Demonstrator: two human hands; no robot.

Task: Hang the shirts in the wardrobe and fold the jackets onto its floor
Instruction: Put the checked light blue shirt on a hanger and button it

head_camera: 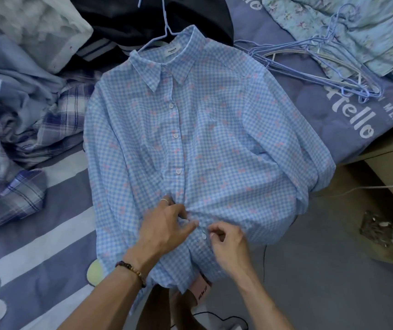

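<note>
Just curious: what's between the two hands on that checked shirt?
In the head view, the left hand and right hand flank the gingham shirt placket, with one white button between them.

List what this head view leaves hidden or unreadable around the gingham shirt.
- Hanger: its hook is cut by the top edge; its shoulders lie inside the gingham shirt.
- Collar label: small print too fine to read.
- Button between left hand and right hand: whether it is fastened cannot be told.
- Dark garment: mostly covered by the shirt; type unclear.
- Wardrobe: not in view.
</note>
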